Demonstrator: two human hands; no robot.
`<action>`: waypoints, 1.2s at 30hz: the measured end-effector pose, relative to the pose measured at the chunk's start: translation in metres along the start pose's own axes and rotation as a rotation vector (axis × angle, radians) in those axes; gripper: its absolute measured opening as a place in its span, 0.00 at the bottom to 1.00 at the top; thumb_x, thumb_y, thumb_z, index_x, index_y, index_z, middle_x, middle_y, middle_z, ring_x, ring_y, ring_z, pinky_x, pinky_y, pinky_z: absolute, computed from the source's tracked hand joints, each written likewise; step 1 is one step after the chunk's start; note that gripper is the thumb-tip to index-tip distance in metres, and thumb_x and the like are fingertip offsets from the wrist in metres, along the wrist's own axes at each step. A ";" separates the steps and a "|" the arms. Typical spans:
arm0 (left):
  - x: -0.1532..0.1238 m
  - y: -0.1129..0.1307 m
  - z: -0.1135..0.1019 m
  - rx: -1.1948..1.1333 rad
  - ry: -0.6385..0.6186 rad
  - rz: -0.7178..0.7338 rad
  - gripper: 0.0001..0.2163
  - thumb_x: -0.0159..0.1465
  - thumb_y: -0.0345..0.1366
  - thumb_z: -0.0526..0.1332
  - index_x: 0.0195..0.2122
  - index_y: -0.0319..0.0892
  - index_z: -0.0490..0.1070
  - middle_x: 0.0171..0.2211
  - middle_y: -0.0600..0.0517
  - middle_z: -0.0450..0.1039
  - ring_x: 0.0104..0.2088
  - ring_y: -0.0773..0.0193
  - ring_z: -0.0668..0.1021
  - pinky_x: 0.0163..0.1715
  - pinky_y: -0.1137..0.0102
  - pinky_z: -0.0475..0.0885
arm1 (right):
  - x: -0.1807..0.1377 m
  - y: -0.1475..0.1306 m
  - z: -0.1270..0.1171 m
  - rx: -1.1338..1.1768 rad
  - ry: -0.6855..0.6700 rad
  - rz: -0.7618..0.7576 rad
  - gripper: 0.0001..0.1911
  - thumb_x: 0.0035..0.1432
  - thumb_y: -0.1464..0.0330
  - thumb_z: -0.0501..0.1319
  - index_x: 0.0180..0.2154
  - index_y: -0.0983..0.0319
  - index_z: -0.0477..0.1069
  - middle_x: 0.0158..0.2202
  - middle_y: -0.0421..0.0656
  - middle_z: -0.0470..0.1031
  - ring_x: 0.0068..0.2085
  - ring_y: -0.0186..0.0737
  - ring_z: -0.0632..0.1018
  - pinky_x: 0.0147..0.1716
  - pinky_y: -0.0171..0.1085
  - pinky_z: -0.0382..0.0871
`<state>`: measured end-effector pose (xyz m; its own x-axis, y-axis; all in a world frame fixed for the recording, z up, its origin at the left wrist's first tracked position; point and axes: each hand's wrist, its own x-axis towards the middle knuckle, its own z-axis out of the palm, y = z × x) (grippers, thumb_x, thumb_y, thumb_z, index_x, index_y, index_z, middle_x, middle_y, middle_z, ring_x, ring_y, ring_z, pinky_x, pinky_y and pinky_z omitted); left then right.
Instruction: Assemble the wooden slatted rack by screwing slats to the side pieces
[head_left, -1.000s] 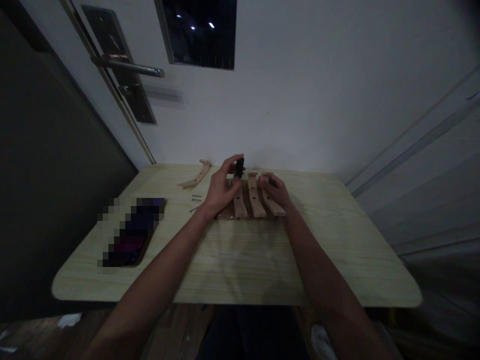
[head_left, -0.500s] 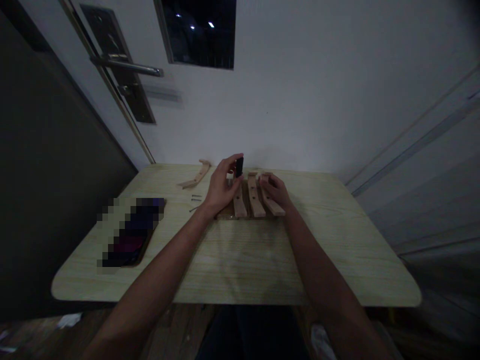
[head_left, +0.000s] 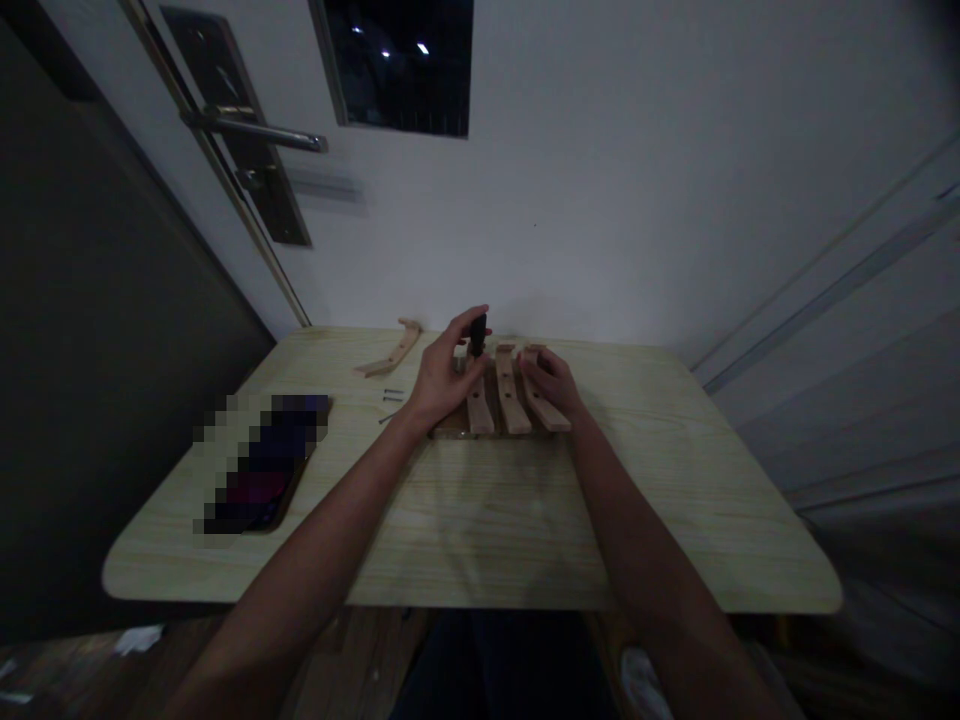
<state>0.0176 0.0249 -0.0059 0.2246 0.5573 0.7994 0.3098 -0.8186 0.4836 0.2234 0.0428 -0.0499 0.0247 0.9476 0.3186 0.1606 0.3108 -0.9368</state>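
Note:
My left hand (head_left: 444, 375) is closed around the upright black handle of a screwdriver (head_left: 478, 334); its tip is hidden. Below it lies a curved wooden hook piece (head_left: 480, 408), the leftmost of three set side by side on a flat brown board (head_left: 450, 428). Another curved hook piece (head_left: 508, 388) with dark holes is in the middle. My right hand (head_left: 551, 378) grips the upper part of the rightmost hook piece (head_left: 550, 412), its fingers partly hidden behind the wood.
A loose curved wooden piece (head_left: 397, 352) lies at the back left of the table (head_left: 480, 540), with several screws (head_left: 392, 396) near my left wrist. A phone (head_left: 277, 460) rests at the left. Behind the table stands a white door with a metal handle (head_left: 262, 132).
The black screwdriver handle has turned slightly within my left fingers, and a fingertip now shows on its right side. My right hand stays almost still on the rightmost hook piece.

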 end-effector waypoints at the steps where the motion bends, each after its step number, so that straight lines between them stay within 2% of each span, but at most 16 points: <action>1: 0.000 -0.001 0.000 0.012 0.003 -0.001 0.25 0.65 0.37 0.62 0.63 0.48 0.59 0.54 0.46 0.74 0.47 0.58 0.79 0.48 0.61 0.74 | 0.000 0.000 0.000 -0.008 -0.003 -0.008 0.20 0.48 0.49 0.65 0.30 0.59 0.69 0.30 0.42 0.74 0.33 0.41 0.73 0.36 0.42 0.69; 4: 0.000 -0.004 0.001 0.055 0.005 -0.008 0.25 0.64 0.36 0.63 0.62 0.49 0.61 0.51 0.47 0.75 0.47 0.58 0.79 0.48 0.60 0.73 | 0.000 -0.001 0.000 -0.018 -0.005 -0.016 0.19 0.48 0.50 0.64 0.31 0.59 0.69 0.30 0.42 0.73 0.33 0.40 0.72 0.36 0.42 0.69; 10: 0.002 -0.002 0.000 0.052 0.026 0.033 0.22 0.66 0.38 0.61 0.61 0.46 0.63 0.53 0.46 0.73 0.43 0.61 0.77 0.42 0.65 0.75 | 0.001 0.000 0.000 -0.014 0.010 -0.028 0.18 0.48 0.51 0.64 0.29 0.59 0.68 0.30 0.42 0.73 0.34 0.40 0.73 0.38 0.43 0.69; 14: 0.001 0.000 0.000 0.019 0.023 0.007 0.26 0.66 0.38 0.59 0.65 0.45 0.56 0.54 0.45 0.72 0.42 0.62 0.78 0.45 0.64 0.75 | 0.000 0.001 -0.001 -0.001 -0.017 0.011 0.19 0.48 0.50 0.64 0.31 0.59 0.69 0.30 0.42 0.73 0.33 0.41 0.73 0.36 0.42 0.68; 17: 0.000 -0.001 0.000 -0.039 0.009 -0.021 0.29 0.66 0.36 0.59 0.67 0.45 0.51 0.48 0.46 0.76 0.42 0.61 0.79 0.47 0.63 0.75 | 0.000 0.002 -0.001 -0.016 -0.012 -0.010 0.19 0.49 0.50 0.63 0.32 0.59 0.69 0.32 0.43 0.74 0.34 0.42 0.73 0.38 0.43 0.69; 23: -0.001 -0.002 0.002 -0.095 0.019 -0.020 0.23 0.66 0.35 0.60 0.61 0.46 0.57 0.47 0.47 0.75 0.43 0.62 0.79 0.44 0.64 0.76 | 0.000 0.003 -0.001 -0.024 -0.006 0.022 0.19 0.49 0.50 0.64 0.32 0.59 0.70 0.32 0.43 0.75 0.35 0.42 0.74 0.38 0.44 0.70; 26: 0.001 -0.004 0.002 -0.025 0.061 0.032 0.22 0.63 0.37 0.64 0.58 0.46 0.61 0.48 0.47 0.72 0.44 0.62 0.77 0.43 0.66 0.76 | 0.000 0.003 -0.001 -0.010 -0.009 0.033 0.20 0.49 0.49 0.64 0.33 0.59 0.71 0.32 0.43 0.76 0.35 0.42 0.74 0.39 0.43 0.70; 29: 0.002 -0.007 0.003 0.050 0.091 0.039 0.21 0.62 0.39 0.65 0.56 0.46 0.65 0.44 0.50 0.71 0.41 0.64 0.75 0.39 0.68 0.75 | 0.000 0.003 0.000 -0.005 0.008 0.011 0.21 0.47 0.48 0.64 0.32 0.59 0.70 0.32 0.43 0.75 0.36 0.42 0.74 0.40 0.44 0.70; 32: 0.002 -0.007 0.003 0.032 0.105 0.017 0.21 0.63 0.38 0.64 0.56 0.47 0.65 0.43 0.50 0.72 0.39 0.65 0.75 0.38 0.69 0.74 | 0.001 0.002 0.000 -0.025 0.018 -0.017 0.22 0.47 0.47 0.64 0.30 0.59 0.69 0.31 0.43 0.75 0.36 0.42 0.74 0.40 0.44 0.70; 36: 0.001 -0.003 0.002 -0.004 0.086 -0.023 0.22 0.63 0.37 0.62 0.58 0.47 0.63 0.48 0.49 0.73 0.40 0.65 0.76 0.41 0.68 0.75 | 0.001 0.001 0.000 -0.056 0.011 -0.005 0.23 0.47 0.46 0.63 0.31 0.59 0.69 0.29 0.42 0.74 0.34 0.41 0.73 0.37 0.43 0.70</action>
<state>0.0185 0.0277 -0.0074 0.1369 0.5616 0.8160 0.3105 -0.8066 0.5030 0.2237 0.0440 -0.0501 0.0344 0.9451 0.3249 0.2156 0.3104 -0.9258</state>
